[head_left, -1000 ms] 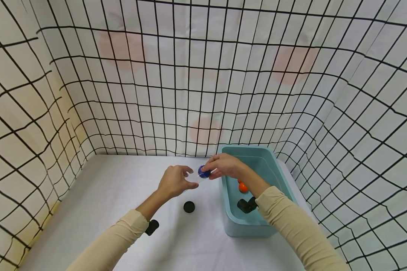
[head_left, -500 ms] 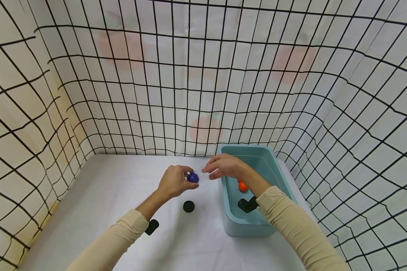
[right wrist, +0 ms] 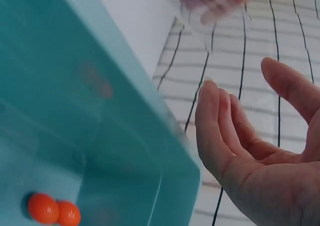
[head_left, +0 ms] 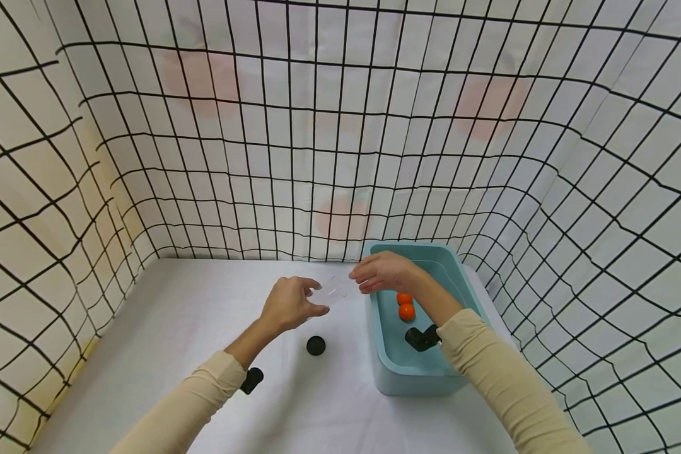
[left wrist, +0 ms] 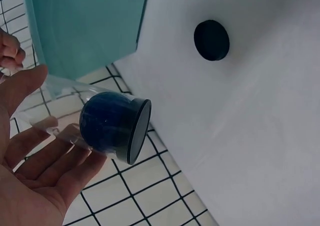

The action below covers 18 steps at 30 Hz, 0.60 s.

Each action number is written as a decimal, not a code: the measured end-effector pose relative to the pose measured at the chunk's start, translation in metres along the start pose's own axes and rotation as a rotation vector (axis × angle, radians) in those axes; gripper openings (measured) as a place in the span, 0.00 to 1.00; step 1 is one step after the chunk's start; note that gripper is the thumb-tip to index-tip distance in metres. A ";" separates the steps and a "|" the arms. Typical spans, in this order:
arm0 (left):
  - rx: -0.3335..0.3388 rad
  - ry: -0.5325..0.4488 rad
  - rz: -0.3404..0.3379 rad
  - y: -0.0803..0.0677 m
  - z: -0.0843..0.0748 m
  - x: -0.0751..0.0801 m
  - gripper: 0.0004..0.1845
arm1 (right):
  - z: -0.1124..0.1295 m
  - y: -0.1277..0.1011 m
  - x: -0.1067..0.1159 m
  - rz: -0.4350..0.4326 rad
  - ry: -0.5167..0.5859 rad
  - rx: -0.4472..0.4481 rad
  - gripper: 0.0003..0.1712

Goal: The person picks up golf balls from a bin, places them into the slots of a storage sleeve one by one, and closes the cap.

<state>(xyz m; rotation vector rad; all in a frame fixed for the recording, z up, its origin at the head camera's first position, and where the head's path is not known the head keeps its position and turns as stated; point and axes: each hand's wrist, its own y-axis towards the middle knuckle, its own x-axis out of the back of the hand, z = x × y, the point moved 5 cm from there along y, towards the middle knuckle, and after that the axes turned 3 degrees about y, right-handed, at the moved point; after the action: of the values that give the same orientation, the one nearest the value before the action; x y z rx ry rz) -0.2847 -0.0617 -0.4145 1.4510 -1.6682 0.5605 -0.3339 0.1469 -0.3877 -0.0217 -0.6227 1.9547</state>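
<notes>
Passed from right hand (head_left: 383,272) to left hand (head_left: 289,304): clear cup (left wrist: 85,117) with blue ball (left wrist: 107,122), gripped over bench (head_left: 204,328). Right fingers (right wrist: 215,131) open, empty, above tub (head_left: 465,296). Black lid (head_left: 316,345) unfitted.

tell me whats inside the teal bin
Two orange balls lie in the teal bin. The right hand and its sleeve cover part of the floor, so anything beneath them is hidden.
</notes>
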 end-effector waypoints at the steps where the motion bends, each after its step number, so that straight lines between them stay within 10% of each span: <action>1: 0.002 0.000 -0.001 -0.001 0.001 0.001 0.25 | -0.001 0.000 0.006 -0.017 0.011 0.000 0.23; 18: 0.039 -0.013 0.018 -0.005 0.010 0.000 0.25 | -0.084 0.012 0.088 -0.289 0.111 -0.178 0.27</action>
<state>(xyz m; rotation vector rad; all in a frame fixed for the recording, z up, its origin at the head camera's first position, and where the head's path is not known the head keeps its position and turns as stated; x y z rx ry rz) -0.2832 -0.0702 -0.4209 1.4714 -1.6910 0.5973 -0.3608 0.2522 -0.4436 -0.1419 -0.6844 1.6051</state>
